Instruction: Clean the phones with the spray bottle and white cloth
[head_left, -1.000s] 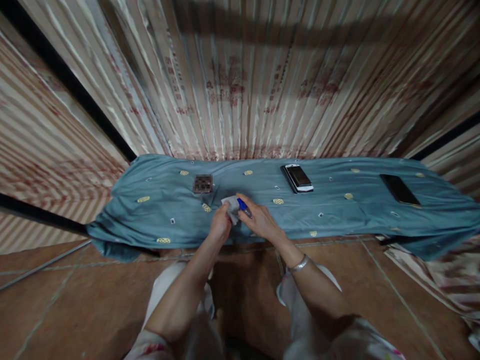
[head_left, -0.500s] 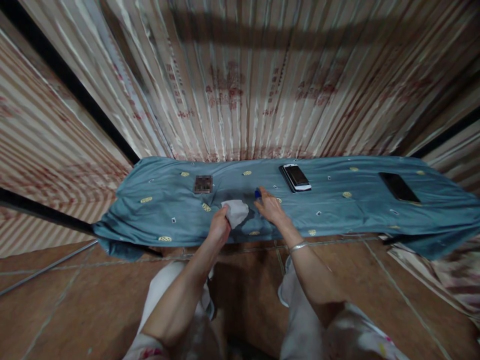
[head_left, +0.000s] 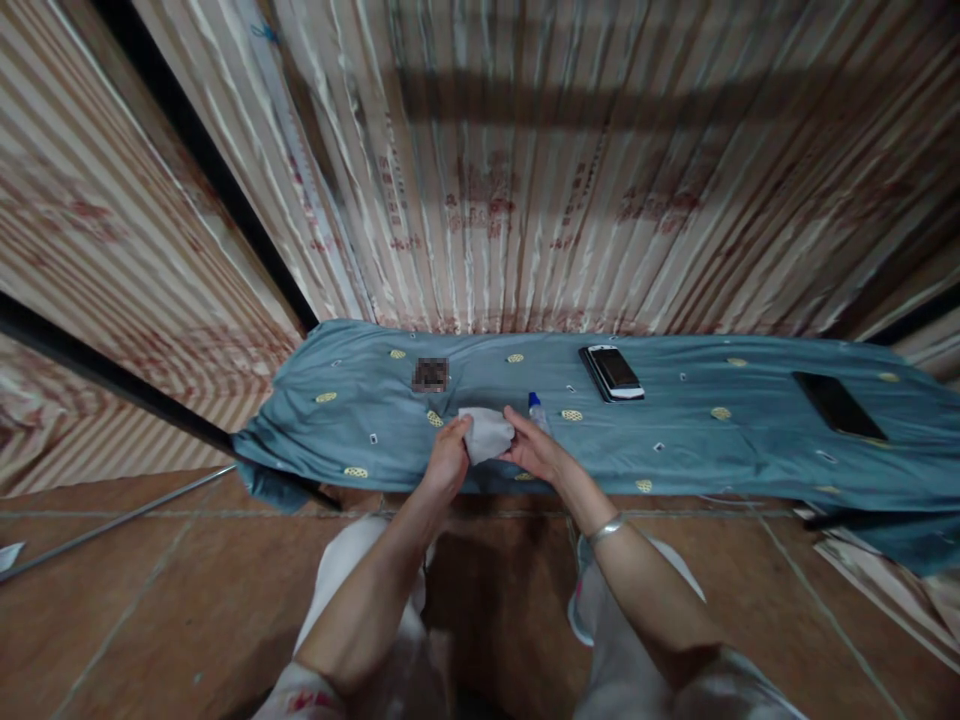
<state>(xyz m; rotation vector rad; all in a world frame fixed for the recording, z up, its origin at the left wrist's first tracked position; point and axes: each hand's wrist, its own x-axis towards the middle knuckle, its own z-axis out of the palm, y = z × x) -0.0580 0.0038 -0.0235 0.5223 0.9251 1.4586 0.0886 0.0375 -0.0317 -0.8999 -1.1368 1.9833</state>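
a: how much room is there along the edges?

b: the table (head_left: 675, 440) is long and narrow, draped in a blue cloth (head_left: 360, 420) with small yellow spots. its near edge runs just past the wrists, and the far edge meets a striped curtain (head_left: 525, 200). both hands work close to the near edge, a little left of the middle. there is bare cloth to the left of them, out to the corner where it hangs down, and a wide bare stretch to the right.

a: and the hands?

b: the left hand (head_left: 445, 462) and right hand (head_left: 534, 452) are both pinched shut on a small white cloth (head_left: 487, 433), one at each side of it, holding it between them just over the table. a silver bangle (head_left: 604, 530) sits on the right wrist.

a: anything close by?

b: a small bottle with a blue cap (head_left: 537, 410) stands just beyond the right hand's fingers, apart from them. farther right, two stacked phones (head_left: 613, 371) lie near the far edge, and a black phone (head_left: 838, 405) lies well apart toward the right end. a small blurred patch (head_left: 430, 374) sits beyond the left hand.

a: and the room?

b: dim, with a brown tiled floor (head_left: 150, 600) below, and dark bars (head_left: 135, 395) crossing the curtain on the left.
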